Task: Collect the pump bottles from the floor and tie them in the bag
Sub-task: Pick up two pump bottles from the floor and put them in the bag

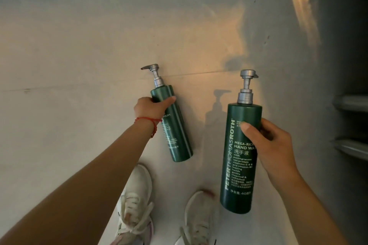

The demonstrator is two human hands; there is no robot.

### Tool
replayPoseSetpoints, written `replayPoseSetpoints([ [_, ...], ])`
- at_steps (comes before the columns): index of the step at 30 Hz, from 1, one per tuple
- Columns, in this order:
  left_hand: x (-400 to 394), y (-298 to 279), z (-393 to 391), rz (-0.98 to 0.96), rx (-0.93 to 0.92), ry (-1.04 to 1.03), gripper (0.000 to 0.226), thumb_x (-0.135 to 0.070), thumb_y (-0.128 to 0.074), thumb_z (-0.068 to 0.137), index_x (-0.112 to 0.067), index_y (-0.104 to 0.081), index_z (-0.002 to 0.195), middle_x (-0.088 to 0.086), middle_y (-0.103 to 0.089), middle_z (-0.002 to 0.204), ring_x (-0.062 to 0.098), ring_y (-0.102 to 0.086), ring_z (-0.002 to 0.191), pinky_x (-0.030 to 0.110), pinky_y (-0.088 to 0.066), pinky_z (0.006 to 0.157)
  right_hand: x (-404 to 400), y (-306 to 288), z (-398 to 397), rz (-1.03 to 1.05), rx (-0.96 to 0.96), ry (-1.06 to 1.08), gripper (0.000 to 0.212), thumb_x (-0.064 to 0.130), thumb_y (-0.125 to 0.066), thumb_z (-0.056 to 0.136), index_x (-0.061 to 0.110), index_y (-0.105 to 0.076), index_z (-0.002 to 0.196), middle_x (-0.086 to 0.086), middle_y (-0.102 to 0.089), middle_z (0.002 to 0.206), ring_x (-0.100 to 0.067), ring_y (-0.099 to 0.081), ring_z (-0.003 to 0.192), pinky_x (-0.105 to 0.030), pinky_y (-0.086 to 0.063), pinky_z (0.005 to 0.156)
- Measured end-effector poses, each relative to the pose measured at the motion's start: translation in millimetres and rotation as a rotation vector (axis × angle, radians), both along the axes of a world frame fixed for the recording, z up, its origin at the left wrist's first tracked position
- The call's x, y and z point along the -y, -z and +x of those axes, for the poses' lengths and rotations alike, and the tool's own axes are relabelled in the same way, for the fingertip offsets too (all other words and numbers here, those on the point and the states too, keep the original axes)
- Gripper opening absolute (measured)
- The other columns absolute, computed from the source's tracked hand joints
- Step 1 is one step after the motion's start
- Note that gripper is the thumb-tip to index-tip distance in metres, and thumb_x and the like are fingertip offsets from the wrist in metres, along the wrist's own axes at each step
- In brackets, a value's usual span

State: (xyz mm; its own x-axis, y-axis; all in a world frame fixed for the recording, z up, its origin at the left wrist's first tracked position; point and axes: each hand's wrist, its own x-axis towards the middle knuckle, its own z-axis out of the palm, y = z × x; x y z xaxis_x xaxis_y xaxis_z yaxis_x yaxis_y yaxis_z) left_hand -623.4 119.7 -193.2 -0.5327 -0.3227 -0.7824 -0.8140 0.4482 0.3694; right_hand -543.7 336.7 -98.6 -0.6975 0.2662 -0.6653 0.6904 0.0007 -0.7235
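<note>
Two dark green pump bottles with silver pump heads are in view. My left hand (150, 107), with a red string at the wrist, is closed around the upper body of the smaller-looking bottle (175, 129), which lies low by the pale floor with its pump pointing away from me. My right hand (266, 143) grips the middle of the second bottle (237, 165), held up close to the camera with its white hand wash label facing me. No bag is in view.
My two white sneakers (137, 201) stand on the pale grey floor (79, 65) just below the bottles. Dark shelving or metal rails (352, 125) run along the right edge. A thin floor seam crosses behind the left bottle's pump.
</note>
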Motion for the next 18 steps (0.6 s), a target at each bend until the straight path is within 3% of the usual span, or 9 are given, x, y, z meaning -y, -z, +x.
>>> replayPoseSetpoints([
  [4,-4,4,2,0.039,-0.061,-0.047,0.028,-0.04,-0.073,0.069,-0.019,-0.057,0.063,-0.003,-0.057,0.065,0.009,-0.053,0.061,0.023,-0.044,0.054,1,4,-4,0.0,0.003,-0.008,0.015,0.012,-0.063,0.079,0.027,-0.064,0.083,0.02,-0.07,0.065,0.002,-0.065,0.061,-0.008,-0.046,0.05],
  [8,10,-22,1,0.171,-0.08,-0.147,0.021,-0.033,-0.076,0.067,-0.019,-0.061,0.066,0.001,-0.064,0.073,0.018,-0.063,0.073,0.031,-0.054,0.072,4,-17,-12,-0.003,-0.006,0.002,0.015,0.011,-0.063,0.08,0.026,-0.065,0.082,0.02,-0.07,0.062,0.003,-0.064,0.059,-0.008,-0.046,0.05],
  [11,22,-68,0,0.294,-0.101,-0.14,0.014,-0.024,-0.075,0.07,-0.016,-0.063,0.071,0.001,-0.067,0.074,0.015,-0.064,0.072,0.032,-0.054,0.073,11,-52,-19,-0.016,-0.018,0.0,0.014,0.012,-0.063,0.08,0.026,-0.064,0.081,0.021,-0.07,0.062,0.004,-0.064,0.059,-0.008,-0.046,0.05],
  [15,44,-153,1,0.395,-0.143,-0.045,0.009,-0.02,-0.073,0.072,-0.018,-0.064,0.074,-0.011,-0.071,0.061,0.006,-0.067,0.065,0.02,-0.055,0.062,24,-121,-33,-0.054,-0.049,-0.014,0.011,0.014,-0.063,0.08,0.024,-0.065,0.083,0.019,-0.07,0.062,0.003,-0.064,0.059,-0.008,-0.046,0.05],
  [18,61,-226,0,0.436,-0.185,-0.01,0.016,-0.024,-0.078,0.066,-0.018,-0.066,0.075,-0.012,-0.071,0.063,0.009,-0.068,0.068,0.025,-0.057,0.068,37,-180,-44,-0.067,-0.067,-0.042,0.009,0.015,-0.064,0.08,0.023,-0.065,0.084,0.02,-0.069,0.062,0.004,-0.063,0.058,-0.007,-0.045,0.049],
])
